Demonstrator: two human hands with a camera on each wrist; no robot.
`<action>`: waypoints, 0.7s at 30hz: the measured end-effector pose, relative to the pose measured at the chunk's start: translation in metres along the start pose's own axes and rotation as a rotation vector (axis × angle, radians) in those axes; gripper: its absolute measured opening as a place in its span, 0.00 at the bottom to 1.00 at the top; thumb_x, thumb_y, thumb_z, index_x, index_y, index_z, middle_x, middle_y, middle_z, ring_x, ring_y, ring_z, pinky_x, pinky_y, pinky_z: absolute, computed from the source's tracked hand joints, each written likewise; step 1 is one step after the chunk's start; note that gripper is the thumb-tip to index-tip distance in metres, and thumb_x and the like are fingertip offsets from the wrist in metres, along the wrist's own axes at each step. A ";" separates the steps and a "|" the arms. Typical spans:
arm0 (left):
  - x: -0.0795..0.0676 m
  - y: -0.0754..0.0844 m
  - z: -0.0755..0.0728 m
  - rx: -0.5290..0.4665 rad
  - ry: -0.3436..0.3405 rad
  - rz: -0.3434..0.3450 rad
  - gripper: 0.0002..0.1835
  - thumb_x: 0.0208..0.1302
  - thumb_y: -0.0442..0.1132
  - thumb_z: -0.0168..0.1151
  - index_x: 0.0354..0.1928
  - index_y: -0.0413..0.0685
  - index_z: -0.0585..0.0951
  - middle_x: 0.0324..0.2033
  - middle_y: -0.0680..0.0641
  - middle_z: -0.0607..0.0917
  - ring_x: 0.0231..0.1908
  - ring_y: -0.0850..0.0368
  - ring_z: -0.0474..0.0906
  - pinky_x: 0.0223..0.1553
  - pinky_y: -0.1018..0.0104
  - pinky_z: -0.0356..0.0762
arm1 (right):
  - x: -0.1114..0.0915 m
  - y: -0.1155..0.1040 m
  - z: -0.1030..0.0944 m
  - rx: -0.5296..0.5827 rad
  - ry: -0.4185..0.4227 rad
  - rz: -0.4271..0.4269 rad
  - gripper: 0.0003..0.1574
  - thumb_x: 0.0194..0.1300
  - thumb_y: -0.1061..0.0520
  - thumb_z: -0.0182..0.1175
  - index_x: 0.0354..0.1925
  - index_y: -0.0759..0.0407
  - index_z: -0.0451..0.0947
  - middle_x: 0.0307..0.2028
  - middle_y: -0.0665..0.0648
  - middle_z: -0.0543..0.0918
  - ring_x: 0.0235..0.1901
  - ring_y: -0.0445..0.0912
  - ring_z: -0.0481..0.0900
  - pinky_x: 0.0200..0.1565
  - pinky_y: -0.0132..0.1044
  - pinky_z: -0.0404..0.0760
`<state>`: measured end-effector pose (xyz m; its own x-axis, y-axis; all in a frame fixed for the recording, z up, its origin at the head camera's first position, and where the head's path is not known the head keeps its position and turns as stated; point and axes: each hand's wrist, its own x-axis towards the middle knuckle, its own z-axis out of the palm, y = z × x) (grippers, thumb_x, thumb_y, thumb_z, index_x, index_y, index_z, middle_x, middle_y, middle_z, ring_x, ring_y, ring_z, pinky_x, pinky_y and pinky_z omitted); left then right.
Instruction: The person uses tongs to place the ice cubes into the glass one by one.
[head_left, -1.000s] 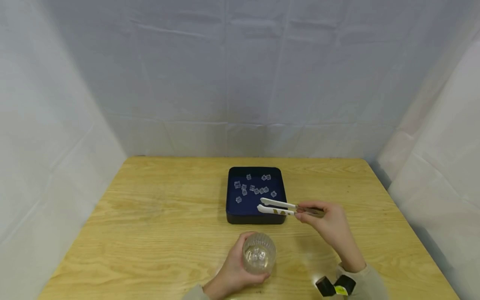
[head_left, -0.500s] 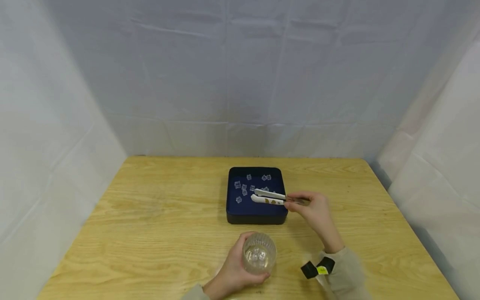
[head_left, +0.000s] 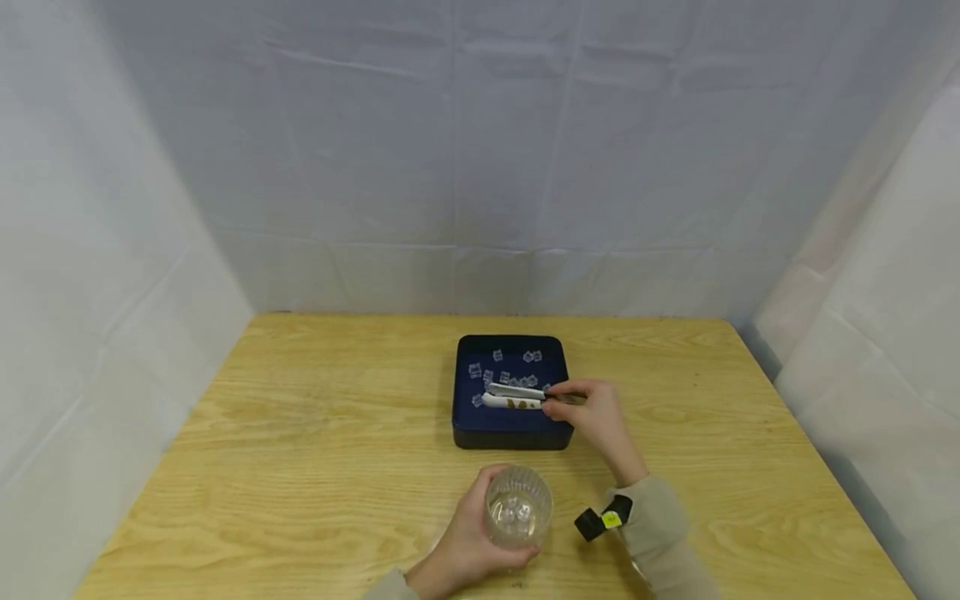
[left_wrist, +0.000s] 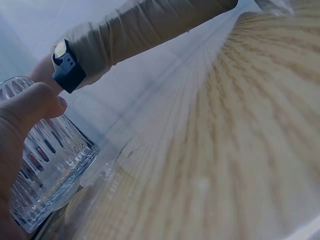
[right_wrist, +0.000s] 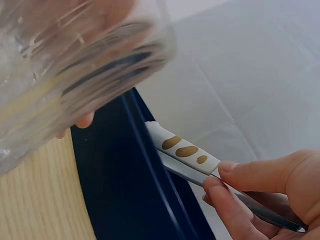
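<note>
My left hand (head_left: 474,533) curls round a ribbed clear glass (head_left: 519,508) near the front of the table; a few clear cubes lie in its bottom. The left wrist view shows the thumb wrapped over the ribbed glass (left_wrist: 47,165). With thumb and fingers, my right hand (head_left: 592,417) pinches a pair of tongs (head_left: 513,402) with white, brown-spotted arms. Their tips reach down among clear ice-like cubes (head_left: 475,371) in a dark blue square tray (head_left: 510,438). In the right wrist view the tongs (right_wrist: 185,152) pass over the tray's wall, which hides their tips.
The tray stands on a light wooden table (head_left: 337,433), just beyond the glass. White cloth (head_left: 480,167) hangs behind the table and along both sides. A black strap device (head_left: 603,518) sits on my right wrist.
My right hand has moved left with the tongs, whose tips now lie further into the tray and look closer together. The left hand and glass have stayed in place.
</note>
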<state>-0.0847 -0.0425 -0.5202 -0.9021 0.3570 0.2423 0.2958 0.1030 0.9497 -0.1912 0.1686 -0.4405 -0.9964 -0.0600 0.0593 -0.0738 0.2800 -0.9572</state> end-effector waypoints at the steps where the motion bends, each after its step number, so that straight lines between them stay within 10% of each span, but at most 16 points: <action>1: 0.000 0.000 0.000 -0.002 -0.001 0.002 0.50 0.34 0.37 0.85 0.64 0.58 0.68 0.56 0.55 0.78 0.55 0.52 0.76 0.59 0.57 0.74 | 0.001 0.001 0.002 0.000 -0.001 -0.001 0.17 0.54 0.69 0.71 0.44 0.74 0.83 0.39 0.68 0.86 0.33 0.53 0.88 0.38 0.47 0.87; 21: 0.000 -0.004 0.002 0.004 0.004 0.042 0.50 0.35 0.36 0.85 0.64 0.55 0.68 0.56 0.50 0.78 0.54 0.51 0.76 0.58 0.57 0.75 | 0.017 0.018 0.029 -0.089 0.013 -0.026 0.13 0.54 0.69 0.71 0.40 0.70 0.85 0.31 0.62 0.87 0.28 0.51 0.87 0.33 0.40 0.86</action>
<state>-0.0856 -0.0410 -0.5238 -0.8904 0.3569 0.2827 0.3345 0.0916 0.9379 -0.2087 0.1452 -0.4652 -0.9945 -0.0557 0.0884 -0.1026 0.3627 -0.9262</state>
